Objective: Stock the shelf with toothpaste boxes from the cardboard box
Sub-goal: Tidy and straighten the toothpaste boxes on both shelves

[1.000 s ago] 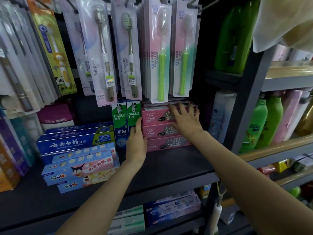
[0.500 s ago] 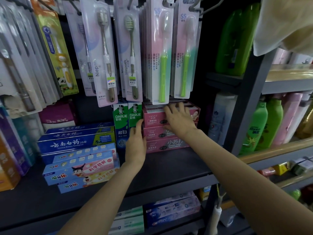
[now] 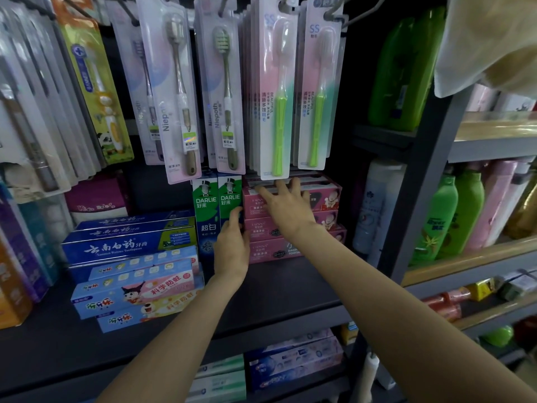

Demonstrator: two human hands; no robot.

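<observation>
Both hands on the dark shelf (image 3: 162, 338), at the pink toothpaste boxes (image 3: 325, 199): stacked flat, several high, printed long faces toward camera, sitting under the hanging green-handled toothbrush packs (image 3: 276, 91).

Right hand (image 3: 287, 209): palm flat against the front of the upper boxes, fingers (image 3: 266, 194) straight and spread, tips reaching the top box's upper edge. Not curled round anything.

Left hand (image 3: 232, 250): at the stack's left end, in the seam between the pink boxes and the two upright green Darlie boxes (image 3: 218, 205). Fingers together and roughly straight, pointing up along the right-hand Darlie box; touching it. Can't tell whether the thumb side also contacts the pink stack.

Cardboard box: not visible in this view.

Further left on the same shelf: blue toothpaste boxes (image 3: 128, 245) stacked flat on kids' cartoon toothpaste boxes (image 3: 136, 292). Just beside the pink stack on the right, a white bottle (image 3: 374, 205); beyond the grey upright, green bottles (image 3: 447, 216) on the neighbouring shelf. More toothpaste boxes on the shelf below.
</observation>
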